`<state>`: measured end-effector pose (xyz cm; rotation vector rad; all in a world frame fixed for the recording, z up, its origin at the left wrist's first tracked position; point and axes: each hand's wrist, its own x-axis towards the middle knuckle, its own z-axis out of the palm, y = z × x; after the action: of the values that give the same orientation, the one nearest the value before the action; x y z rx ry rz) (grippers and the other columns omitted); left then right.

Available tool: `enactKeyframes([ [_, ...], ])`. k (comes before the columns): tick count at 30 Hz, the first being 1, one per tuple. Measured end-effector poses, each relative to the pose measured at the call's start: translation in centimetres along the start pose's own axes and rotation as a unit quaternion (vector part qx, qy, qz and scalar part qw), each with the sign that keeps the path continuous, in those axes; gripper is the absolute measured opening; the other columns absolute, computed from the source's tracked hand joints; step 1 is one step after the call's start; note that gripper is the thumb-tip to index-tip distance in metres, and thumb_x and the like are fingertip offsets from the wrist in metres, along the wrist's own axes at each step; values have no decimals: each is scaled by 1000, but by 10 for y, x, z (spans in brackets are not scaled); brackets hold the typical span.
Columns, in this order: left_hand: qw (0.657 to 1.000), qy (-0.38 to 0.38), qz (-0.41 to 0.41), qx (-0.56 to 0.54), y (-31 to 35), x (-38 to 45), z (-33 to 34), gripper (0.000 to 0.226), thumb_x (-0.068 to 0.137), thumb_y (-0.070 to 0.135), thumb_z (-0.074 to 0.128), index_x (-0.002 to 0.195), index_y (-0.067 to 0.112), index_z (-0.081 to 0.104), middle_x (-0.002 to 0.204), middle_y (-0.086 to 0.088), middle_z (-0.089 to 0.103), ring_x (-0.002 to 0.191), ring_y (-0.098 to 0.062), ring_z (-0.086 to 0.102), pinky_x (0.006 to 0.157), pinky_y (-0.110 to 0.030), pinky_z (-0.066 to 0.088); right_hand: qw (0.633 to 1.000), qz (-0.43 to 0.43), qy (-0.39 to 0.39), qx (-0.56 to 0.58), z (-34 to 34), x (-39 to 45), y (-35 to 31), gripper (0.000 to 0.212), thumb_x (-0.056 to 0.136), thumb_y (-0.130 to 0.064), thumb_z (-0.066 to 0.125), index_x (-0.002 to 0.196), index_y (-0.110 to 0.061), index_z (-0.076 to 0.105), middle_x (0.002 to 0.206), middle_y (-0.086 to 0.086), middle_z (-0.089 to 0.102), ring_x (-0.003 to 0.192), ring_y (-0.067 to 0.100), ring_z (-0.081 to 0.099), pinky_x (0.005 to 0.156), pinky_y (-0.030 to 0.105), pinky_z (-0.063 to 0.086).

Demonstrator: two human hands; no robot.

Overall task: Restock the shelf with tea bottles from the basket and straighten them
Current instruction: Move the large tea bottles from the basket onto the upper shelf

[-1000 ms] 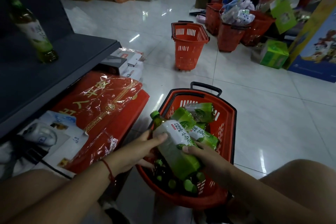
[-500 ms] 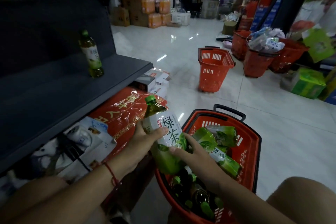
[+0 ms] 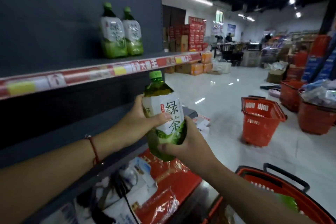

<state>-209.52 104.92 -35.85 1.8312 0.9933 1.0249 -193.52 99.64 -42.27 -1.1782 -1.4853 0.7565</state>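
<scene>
Both hands, left hand (image 3: 141, 123) at the label and right hand (image 3: 183, 143) at the base, grip one tea bottle (image 3: 164, 114) mid-transfer; next, seat it upright beside the two bottles (image 3: 121, 31) on the shelf (image 3: 91, 71).

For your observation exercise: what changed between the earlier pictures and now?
The green tea bottle was lifted out of the red basket up toward the shelf. The left hand and the right hand still grip it.

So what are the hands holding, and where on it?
One green tea bottle, upright: left hand grips its upper label, right hand its lower body.
</scene>
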Motion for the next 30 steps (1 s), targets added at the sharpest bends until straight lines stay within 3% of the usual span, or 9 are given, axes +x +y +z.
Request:
enactKeyframes([
  [4,993,30,46,108,44,8,-65,79,65,56,77,131,35,38,115,17,64,101,1,64,86,-29,55,998,-70,-4,2,20,44,-51,77,61,-26,88,126,-36,47,113,-14,65,104,1,65,84,30,60],
  [8,972,79,99,197,85,15,-118,53,78,49,69,124,40,44,100,28,63,82,22,58,60,0,44,991,-132,9,-5,39,88,-101,72,61,-23,90,118,-41,49,106,-21,66,97,-10,63,74,12,54],
  [13,950,130,140,247,118,41,-169,46,84,43,65,121,49,39,91,30,60,74,28,54,52,0,43,986,-163,14,33,68,142,-146,62,63,-21,91,104,-41,49,104,-17,67,95,-2,65,80,19,56],
  [17,945,167,146,240,115,73,-199,45,85,36,67,122,47,41,98,24,64,81,20,59,63,-14,49,984,-174,19,29,96,184,-159,67,65,-24,90,117,-37,48,110,-15,65,102,1,63,93,31,56],
  [19,946,165,139,241,108,90,-212,47,85,34,67,124,43,43,99,22,65,86,12,60,61,-13,49,985,-170,21,11,107,204,-157,70,66,-27,89,121,-35,46,114,-15,64,105,2,62,96,33,54],
  [21,946,160,125,252,100,106,-224,55,84,36,69,131,39,42,101,23,64,89,8,61,60,-11,50,988,-155,21,-15,117,222,-152,70,67,-33,88,121,-35,45,115,-16,63,106,4,61,97,34,53],
  [25,943,177,78,269,80,137,-247,101,68,55,70,150,38,13,126,14,60,106,-11,62,91,-38,54,991,-91,20,-98,136,261,-148,71,61,-51,86,116,-29,46,115,-7,63,110,17,60,96,40,52],
  [27,942,180,64,276,70,150,-253,114,57,61,71,150,40,8,131,12,58,109,-12,62,91,-41,54,984,-50,25,-171,144,279,-151,76,58,-61,83,113,-25,45,117,1,60,111,25,57,96,44,51],
  [30,925,192,57,323,55,168,-256,127,54,61,77,149,38,-3,141,6,49,118,-17,57,94,-44,52,983,-29,21,-182,152,298,-152,72,62,-57,85,109,-22,43,118,5,61,112,28,57,93,40,50],
])
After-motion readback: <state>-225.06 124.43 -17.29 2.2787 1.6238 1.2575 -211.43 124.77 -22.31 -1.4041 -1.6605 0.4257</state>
